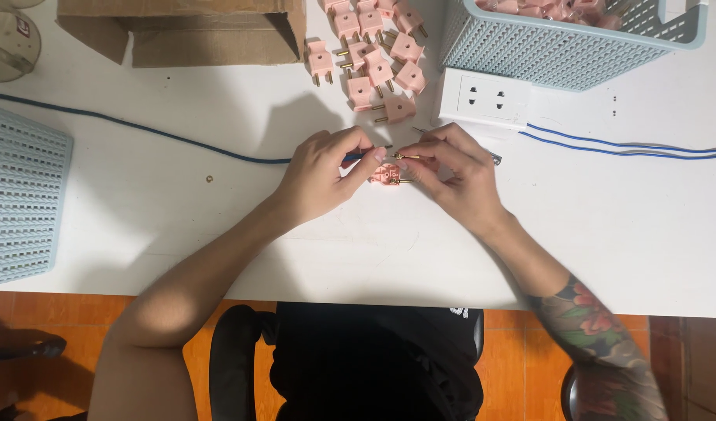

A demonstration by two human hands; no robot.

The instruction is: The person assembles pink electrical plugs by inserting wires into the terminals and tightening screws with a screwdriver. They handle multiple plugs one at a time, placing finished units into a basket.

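Note:
At the middle of the white table [218, 203], both hands meet over a small pink plug [386, 174] with brass pins. My left hand [323, 175] pinches the end of a blue cable [140, 129] that runs off to the far left. My right hand [455, 171] holds the pink plug and a thin brass pin [407, 157] between its fingertips. A metal tool lies partly hidden under my right hand.
A pile of several pink plugs [373, 54] lies behind the hands. A white double socket [485, 98] sits at the right of it, with blue wires [623, 148] leading right. Blue baskets stand at the back right [560, 47] and left edge [19, 199]. A cardboard box [179, 27] is at the back.

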